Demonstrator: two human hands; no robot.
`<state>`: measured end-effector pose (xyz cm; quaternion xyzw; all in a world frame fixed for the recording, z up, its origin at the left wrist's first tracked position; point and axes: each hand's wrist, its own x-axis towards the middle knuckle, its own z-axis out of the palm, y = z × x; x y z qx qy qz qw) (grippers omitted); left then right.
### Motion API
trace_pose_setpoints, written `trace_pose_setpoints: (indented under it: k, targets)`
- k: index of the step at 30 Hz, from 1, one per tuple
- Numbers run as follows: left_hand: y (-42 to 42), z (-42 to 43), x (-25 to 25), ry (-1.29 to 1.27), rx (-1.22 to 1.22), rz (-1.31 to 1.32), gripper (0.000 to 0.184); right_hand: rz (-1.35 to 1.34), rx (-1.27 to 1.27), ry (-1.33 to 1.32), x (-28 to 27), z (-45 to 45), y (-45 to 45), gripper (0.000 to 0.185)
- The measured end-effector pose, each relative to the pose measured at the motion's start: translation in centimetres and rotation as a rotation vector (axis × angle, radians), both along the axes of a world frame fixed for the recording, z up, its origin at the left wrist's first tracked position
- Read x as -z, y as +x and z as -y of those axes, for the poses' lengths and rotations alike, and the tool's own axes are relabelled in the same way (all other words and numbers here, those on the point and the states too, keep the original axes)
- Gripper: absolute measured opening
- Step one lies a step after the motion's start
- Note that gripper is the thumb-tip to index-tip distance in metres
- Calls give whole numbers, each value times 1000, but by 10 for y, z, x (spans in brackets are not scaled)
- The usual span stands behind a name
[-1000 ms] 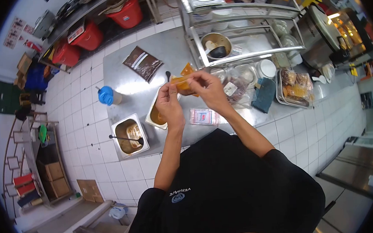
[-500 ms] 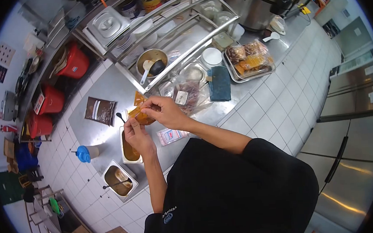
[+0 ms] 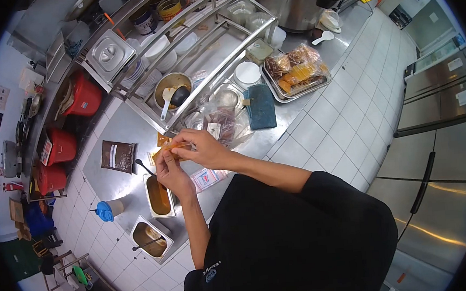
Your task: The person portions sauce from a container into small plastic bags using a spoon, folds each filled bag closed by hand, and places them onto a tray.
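Observation:
My left hand [image 3: 173,174] and my right hand [image 3: 206,147] meet over the steel counter, both pinching a small clear plastic bag of orange sauce [image 3: 178,147]. The fingers cover much of the bag. Just beyond them lies another orange packet [image 3: 162,139], partly hidden. Below my left hand stands a steel pan of orange-brown sauce [image 3: 160,196] with a black-handled ladle [image 3: 145,167] in it. A pink-and-white plastic packet [image 3: 208,178] lies under my right forearm. Left of the hands rests a dark brown filled bag [image 3: 118,156].
A second steel pan [image 3: 152,239], holding a ladle, and a blue-lidded container [image 3: 108,209] stand near the counter's left edge. Clear plastic bags [image 3: 226,119], a dark blue cloth [image 3: 261,107] and a tray of packed food [image 3: 297,72] lie to the right. A metal rack [image 3: 205,55] borders the back.
The bag has been turned and its bulge is now more hidden between my fingers, which have drawn closer together. The whole view has shifted slightly.

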<state>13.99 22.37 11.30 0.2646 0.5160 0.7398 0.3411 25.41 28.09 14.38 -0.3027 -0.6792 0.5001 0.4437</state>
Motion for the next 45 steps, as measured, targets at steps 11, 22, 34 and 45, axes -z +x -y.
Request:
trace_pose_setpoints:
  k: [11, 22, 34, 45]
  targets:
    - [18, -12, 6, 103, 161, 313, 19, -31, 14, -232, -7, -9, 25, 21]
    - [38, -24, 0, 117, 200, 322, 19, -75, 65, -74, 1, -20, 33, 19]
    - [41, -28, 2, 17, 202, -64, 14, -77, 7, -41, 1, -29, 48, 19]
    - [62, -33, 7, -15, 226, -192, 12, 123, 0, -92, 16, -41, 104, 15]
